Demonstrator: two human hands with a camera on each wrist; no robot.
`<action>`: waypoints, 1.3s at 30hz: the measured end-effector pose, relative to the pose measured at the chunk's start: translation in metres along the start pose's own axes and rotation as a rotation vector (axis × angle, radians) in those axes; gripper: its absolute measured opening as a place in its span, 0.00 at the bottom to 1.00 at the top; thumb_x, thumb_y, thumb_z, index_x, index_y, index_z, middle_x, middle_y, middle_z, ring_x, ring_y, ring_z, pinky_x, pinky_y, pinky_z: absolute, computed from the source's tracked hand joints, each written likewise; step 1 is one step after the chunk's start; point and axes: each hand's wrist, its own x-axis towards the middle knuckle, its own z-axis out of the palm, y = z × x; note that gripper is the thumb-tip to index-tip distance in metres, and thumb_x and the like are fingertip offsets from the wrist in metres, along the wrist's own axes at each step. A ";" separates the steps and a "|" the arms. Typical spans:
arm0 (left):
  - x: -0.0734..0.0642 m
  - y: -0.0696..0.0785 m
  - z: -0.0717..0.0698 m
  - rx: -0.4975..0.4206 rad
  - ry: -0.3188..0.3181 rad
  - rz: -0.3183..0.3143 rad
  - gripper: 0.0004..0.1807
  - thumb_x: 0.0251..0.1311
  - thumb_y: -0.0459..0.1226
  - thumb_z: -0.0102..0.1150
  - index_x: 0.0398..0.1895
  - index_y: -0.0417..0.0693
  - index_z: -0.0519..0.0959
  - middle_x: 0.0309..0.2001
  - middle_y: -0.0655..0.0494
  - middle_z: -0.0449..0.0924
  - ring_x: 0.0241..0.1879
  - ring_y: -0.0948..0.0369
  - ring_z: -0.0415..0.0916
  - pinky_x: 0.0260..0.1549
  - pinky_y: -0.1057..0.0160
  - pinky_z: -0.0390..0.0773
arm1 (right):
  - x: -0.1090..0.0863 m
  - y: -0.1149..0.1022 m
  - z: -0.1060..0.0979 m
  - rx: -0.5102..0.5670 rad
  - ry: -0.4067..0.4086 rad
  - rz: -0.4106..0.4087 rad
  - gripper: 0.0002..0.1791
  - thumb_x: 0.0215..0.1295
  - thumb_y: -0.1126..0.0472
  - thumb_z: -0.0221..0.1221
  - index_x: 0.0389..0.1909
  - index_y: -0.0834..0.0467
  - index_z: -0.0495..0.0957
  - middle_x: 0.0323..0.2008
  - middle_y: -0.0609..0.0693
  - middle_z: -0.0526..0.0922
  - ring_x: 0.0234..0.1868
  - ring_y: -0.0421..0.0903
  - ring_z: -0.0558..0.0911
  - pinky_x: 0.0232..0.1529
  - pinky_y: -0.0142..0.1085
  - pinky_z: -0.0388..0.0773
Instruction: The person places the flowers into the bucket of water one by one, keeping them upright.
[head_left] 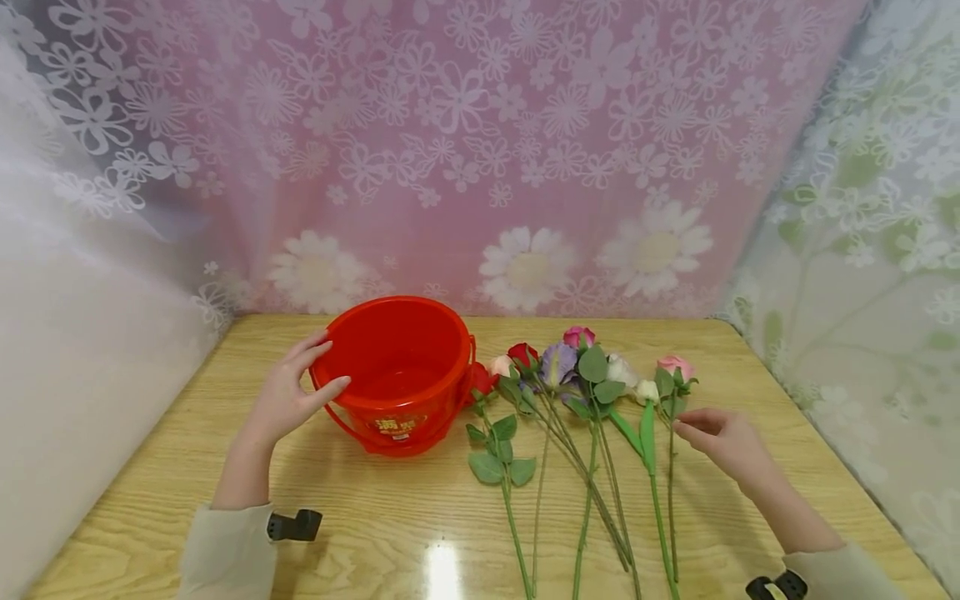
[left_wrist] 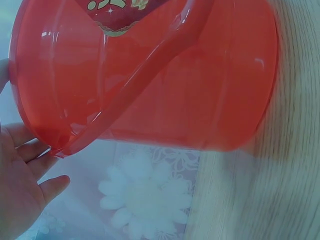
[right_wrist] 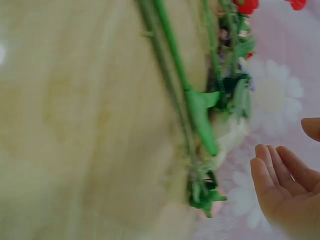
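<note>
A red plastic bucket (head_left: 397,342) stands upright on the table with its handle hanging down. My left hand (head_left: 288,387) is at its left rim, fingers spread along the edge and thumb held apart; the left wrist view shows the fingers (left_wrist: 35,150) beside the handle's end. At the right, my right hand (head_left: 723,437) hovers by the stem of a pink rose (head_left: 676,367), its fingers bent slightly. In the right wrist view a gap separates thumb and fingers (right_wrist: 280,180), with nothing between them. Close to that rose lies a white tulip (head_left: 647,392) with long green leaves.
Several more artificial flowers lie between bucket and right hand: a red rose (head_left: 523,356), a purple flower (head_left: 558,364), a magenta rose (head_left: 579,337) and a white bloom (head_left: 619,372). Their stems point toward me across the wooden table (head_left: 360,533). A pink flowered curtain (head_left: 480,167) hangs behind.
</note>
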 end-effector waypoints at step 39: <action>-0.002 0.005 -0.002 0.002 -0.026 -0.073 0.37 0.51 0.46 0.60 0.59 0.30 0.63 0.63 0.44 0.56 0.61 0.45 0.53 0.51 0.42 0.61 | 0.018 0.041 0.012 0.354 -0.192 0.272 0.27 0.61 0.64 0.52 0.49 0.85 0.60 0.33 0.53 0.80 0.32 0.40 0.80 0.35 0.34 0.77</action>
